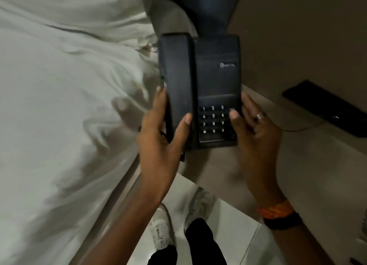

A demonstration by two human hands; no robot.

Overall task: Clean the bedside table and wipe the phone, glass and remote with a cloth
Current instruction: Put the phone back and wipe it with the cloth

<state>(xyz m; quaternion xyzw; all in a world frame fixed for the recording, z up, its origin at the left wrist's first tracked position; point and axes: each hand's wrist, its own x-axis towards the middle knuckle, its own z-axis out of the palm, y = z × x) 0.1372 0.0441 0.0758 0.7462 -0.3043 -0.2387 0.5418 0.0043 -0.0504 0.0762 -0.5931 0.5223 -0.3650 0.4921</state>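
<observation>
A black desk phone (216,79) with its handset on the cradle and a white-numbered keypad is lifted in the air in front of me. My left hand (158,133) grips its left side around the handset, thumb on top. My right hand (256,131), wearing a ring, holds the right edge by the keypad, thumb on the keys. Below and to the right lies the beige bedside table (297,161). A black remote (325,107) rests on the table at the right. No cloth or glass is in view.
The bed with white sheets (59,105) fills the left. A dark lamp base (212,10) rises behind the phone. A thin cord (301,126) runs across the table. My white shoes (162,229) stand on the pale floor below.
</observation>
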